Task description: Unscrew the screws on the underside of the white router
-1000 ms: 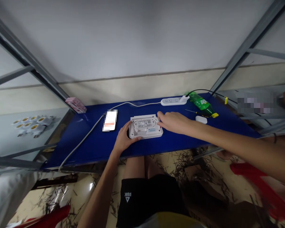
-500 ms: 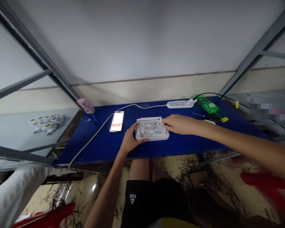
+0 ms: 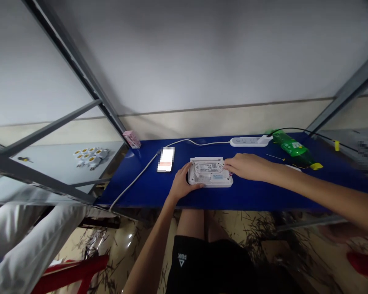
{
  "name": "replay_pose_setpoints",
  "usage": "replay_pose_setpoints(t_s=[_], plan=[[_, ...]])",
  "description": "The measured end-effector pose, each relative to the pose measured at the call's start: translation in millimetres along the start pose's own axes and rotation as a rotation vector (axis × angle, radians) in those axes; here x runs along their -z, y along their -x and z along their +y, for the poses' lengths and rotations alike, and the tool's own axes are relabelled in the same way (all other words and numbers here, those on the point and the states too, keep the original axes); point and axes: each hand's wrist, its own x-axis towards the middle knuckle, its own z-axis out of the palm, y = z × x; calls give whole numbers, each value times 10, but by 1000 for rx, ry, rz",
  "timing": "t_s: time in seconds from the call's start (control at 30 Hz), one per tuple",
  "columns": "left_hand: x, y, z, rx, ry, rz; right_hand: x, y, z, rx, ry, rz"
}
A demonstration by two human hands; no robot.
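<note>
On the blue table lies a flat white router [image 3: 211,171], its vented underside facing up with a label and a small blue sticker. A white bar, perhaps a folded antenna, runs along its far edge. My left hand [image 3: 184,183] grips the left side, thumb along the near edge and fingers at the far left corner. At the far right corner, my right hand [image 3: 241,165] is closed with its fingertips pinched against the casing. Whatever those fingertips may hold is hidden.
Left of the router lies a phone [image 3: 166,159], with a pink box [image 3: 131,139] behind it. A power strip [image 3: 250,141], a green bottle [image 3: 294,148] and a thin screwdriver-like rod [image 3: 275,157] are to the right. Bulb sockets [image 3: 90,156] stand on the neighbouring table.
The view has swung left, so everything sits further right in the picture. Both hands stay at the same places on the router; the right fingers have shifted slightly at its corner.
</note>
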Motion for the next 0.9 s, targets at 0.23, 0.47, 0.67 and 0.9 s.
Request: replay_pose_setpoints(t_s=[0.23,0.47,0.67,0.9], plan=[[-3,-3,-14,5,41,-4,14,55,-52,28,75,-47],[-6,12,-23,-15,48,9,85,32,-160,37,84,-58],[-12,8,-25,-19,36,12,121,50,-246,-27,94,-62],[-5,6,-19,-17,27,8,126,43,-318,-78,129,-114]])
